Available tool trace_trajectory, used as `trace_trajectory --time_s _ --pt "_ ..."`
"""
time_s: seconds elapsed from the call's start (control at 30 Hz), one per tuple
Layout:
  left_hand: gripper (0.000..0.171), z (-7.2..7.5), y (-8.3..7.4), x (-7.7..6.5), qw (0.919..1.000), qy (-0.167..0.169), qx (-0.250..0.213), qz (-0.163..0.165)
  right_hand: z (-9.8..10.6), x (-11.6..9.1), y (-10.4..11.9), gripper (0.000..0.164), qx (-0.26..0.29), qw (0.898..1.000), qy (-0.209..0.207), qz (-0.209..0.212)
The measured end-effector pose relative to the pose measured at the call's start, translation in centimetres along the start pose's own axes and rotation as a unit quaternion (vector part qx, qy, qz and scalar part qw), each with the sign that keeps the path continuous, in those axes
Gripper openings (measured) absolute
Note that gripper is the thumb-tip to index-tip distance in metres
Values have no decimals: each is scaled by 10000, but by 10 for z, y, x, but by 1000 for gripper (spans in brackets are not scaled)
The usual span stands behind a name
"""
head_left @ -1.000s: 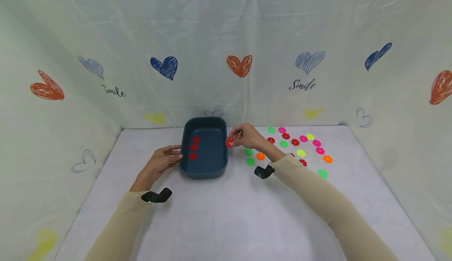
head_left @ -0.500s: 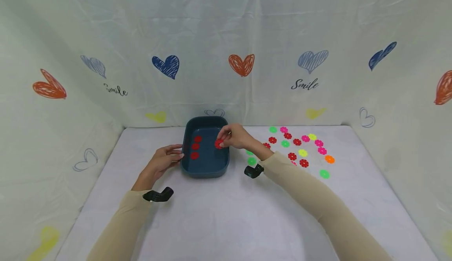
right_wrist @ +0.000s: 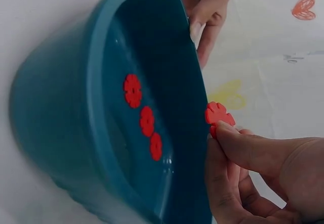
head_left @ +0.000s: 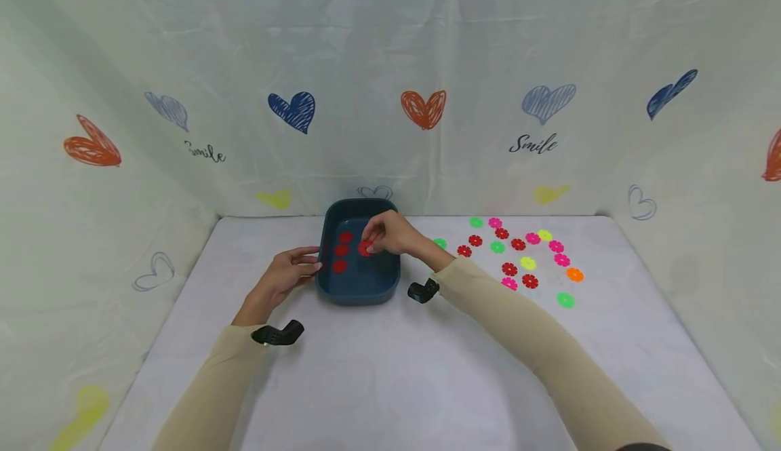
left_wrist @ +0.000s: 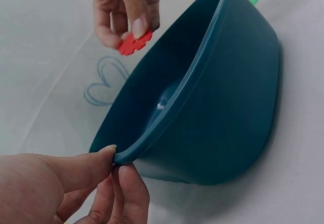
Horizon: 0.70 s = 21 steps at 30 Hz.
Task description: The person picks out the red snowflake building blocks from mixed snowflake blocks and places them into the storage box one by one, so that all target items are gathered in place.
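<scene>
Your left hand (head_left: 285, 275) pinches left rim of blue bin (left_wrist: 228, 102), thumb against fingers. Your right hand (head_left: 393, 234) pinches red disc (right_wrist: 218, 114) by edge, above bin's inside. Three flat discs (head_left: 342, 250) lie in bin's left half; loose pieces (head_left: 527, 263) lie right on surface (head_left: 366, 369). Slack right pinch could drop disc askew; left-hand tug could tilt bin, sliding row.
</scene>
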State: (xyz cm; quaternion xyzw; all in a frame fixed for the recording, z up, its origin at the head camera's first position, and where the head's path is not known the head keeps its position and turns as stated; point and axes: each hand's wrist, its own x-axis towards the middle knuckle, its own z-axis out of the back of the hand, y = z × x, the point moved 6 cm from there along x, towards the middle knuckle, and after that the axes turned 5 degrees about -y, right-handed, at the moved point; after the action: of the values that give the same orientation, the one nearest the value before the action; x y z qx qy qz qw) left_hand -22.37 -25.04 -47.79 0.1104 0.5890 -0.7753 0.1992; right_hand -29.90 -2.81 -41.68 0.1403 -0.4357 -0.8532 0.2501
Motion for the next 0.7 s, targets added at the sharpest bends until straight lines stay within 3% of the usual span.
trace_trajectory --time_s 0.3,0.7 --pt "54 0 -2 0 10000 20 -33 -64 -10 14 4 19 -53 9998 167 22" --pt "53 0 -2 0 10000 27 -8 -80 -36 29 8 21 -79 9967 741 322"
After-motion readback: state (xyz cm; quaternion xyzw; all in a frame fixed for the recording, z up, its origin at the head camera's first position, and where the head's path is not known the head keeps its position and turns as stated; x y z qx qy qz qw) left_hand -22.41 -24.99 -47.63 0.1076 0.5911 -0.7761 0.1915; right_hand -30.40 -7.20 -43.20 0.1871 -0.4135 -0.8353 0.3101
